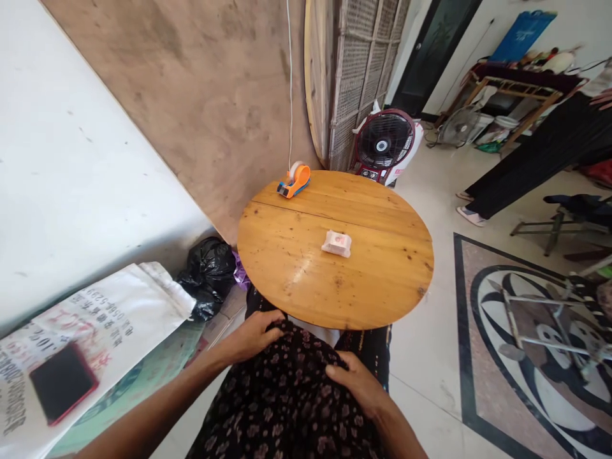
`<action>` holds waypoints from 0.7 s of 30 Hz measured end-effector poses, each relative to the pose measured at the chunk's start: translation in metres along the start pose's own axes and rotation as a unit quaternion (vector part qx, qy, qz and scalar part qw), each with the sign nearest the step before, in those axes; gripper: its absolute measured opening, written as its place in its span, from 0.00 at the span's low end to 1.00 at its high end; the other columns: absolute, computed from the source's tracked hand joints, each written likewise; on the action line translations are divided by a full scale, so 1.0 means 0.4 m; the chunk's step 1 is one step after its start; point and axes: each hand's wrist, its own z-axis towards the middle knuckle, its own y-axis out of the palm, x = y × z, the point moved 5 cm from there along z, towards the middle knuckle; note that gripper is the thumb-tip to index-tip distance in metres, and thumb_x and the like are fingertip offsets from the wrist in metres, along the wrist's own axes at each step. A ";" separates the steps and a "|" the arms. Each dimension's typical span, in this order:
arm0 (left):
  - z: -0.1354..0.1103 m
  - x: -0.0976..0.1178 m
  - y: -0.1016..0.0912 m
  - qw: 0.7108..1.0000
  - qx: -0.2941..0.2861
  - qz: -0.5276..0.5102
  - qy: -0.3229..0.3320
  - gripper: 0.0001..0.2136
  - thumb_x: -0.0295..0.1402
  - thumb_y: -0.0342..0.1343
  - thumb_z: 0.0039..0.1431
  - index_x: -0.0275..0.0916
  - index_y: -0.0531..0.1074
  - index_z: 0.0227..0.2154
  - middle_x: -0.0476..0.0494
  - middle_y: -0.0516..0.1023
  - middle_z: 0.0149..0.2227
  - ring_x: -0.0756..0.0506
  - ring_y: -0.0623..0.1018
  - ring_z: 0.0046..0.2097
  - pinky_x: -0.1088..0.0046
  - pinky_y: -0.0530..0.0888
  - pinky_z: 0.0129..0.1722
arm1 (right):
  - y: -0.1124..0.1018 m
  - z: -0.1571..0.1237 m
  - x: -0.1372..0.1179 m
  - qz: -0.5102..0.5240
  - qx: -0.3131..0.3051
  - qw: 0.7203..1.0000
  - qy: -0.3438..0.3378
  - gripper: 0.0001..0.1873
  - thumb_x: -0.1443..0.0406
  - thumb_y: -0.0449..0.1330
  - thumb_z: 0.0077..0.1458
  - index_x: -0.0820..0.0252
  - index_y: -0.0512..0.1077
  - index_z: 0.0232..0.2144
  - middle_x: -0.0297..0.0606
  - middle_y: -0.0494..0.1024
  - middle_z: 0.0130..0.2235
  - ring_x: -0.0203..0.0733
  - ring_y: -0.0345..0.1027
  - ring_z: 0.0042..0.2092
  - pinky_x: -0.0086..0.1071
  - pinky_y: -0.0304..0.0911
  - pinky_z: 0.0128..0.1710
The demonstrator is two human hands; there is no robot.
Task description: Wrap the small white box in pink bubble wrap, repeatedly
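Note:
My left hand (258,333) is closed on the hem of a dark floral shirt (282,395), near the table's front edge. On the other side, my right hand (357,377) grips the same shirt, its thumb on top of the cloth and its fingertips partly hidden. Beyond both hands stands a round wooden table (306,287). A small packet in whitish wrapping with red print (337,243) lies around the middle of the tabletop, apart from my hands. Toward the far left edge sits an orange and blue tape dispenser (295,180) with a roll of tape.
Left of the table are a black plastic bag (208,271), a white printed sack (143,306) and a phone (64,382). A fan (385,143) stands behind the table. At right, a person in black trousers (530,153) stands near a metal frame (549,325).

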 end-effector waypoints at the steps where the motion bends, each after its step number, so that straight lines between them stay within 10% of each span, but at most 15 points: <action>1: 0.002 -0.037 0.025 0.997 -0.017 0.071 -0.026 0.09 0.29 0.48 0.54 0.38 0.73 0.35 0.45 0.77 0.37 0.43 0.75 0.41 0.68 0.69 0.45 | -0.032 -0.004 0.008 -0.046 0.030 0.998 -0.015 0.22 0.48 0.60 0.50 0.61 0.75 0.35 0.38 0.77 0.34 0.46 0.70 0.39 0.39 0.63 0.44; 5: -0.034 -0.142 0.079 0.977 -0.025 0.197 -0.083 0.18 0.25 0.51 0.49 0.38 0.72 0.45 0.38 0.74 0.46 0.39 0.74 0.49 0.63 0.69 0.49 | -0.181 -0.069 0.037 -0.264 0.247 0.931 -0.038 0.17 0.50 0.61 0.49 0.57 0.74 0.30 0.38 0.78 0.32 0.46 0.69 0.35 0.37 0.63 0.39; 10: -0.048 -0.030 0.004 0.996 -0.043 0.080 0.015 0.10 0.33 0.49 0.59 0.42 0.75 0.37 0.46 0.78 0.36 0.46 0.76 0.39 0.71 0.71 0.43 | -0.239 -0.150 -0.058 -0.309 0.321 0.890 -0.094 0.16 0.50 0.57 0.54 0.55 0.75 0.33 0.39 0.79 0.33 0.45 0.70 0.35 0.36 0.66 0.36; 16: 0.202 0.138 -0.173 0.953 0.267 -0.030 0.139 0.18 0.40 0.45 0.63 0.38 0.72 0.50 0.38 0.74 0.52 0.42 0.72 0.55 0.61 0.65 0.59 | -0.273 -0.008 -0.318 -0.266 0.388 0.846 -0.252 0.22 0.54 0.53 0.60 0.57 0.69 0.51 0.46 0.75 0.51 0.49 0.70 0.51 0.47 0.62 0.54; 21: 0.452 0.141 -0.144 0.943 0.226 -0.221 0.101 0.27 0.45 0.43 0.65 0.38 0.56 0.63 0.40 0.54 0.67 0.43 0.55 0.68 0.61 0.52 0.67 | -0.309 0.219 -0.378 -0.241 0.347 0.867 -0.263 0.37 0.51 0.48 0.62 0.63 0.48 0.66 0.51 0.50 0.68 0.50 0.47 0.67 0.51 0.45 0.65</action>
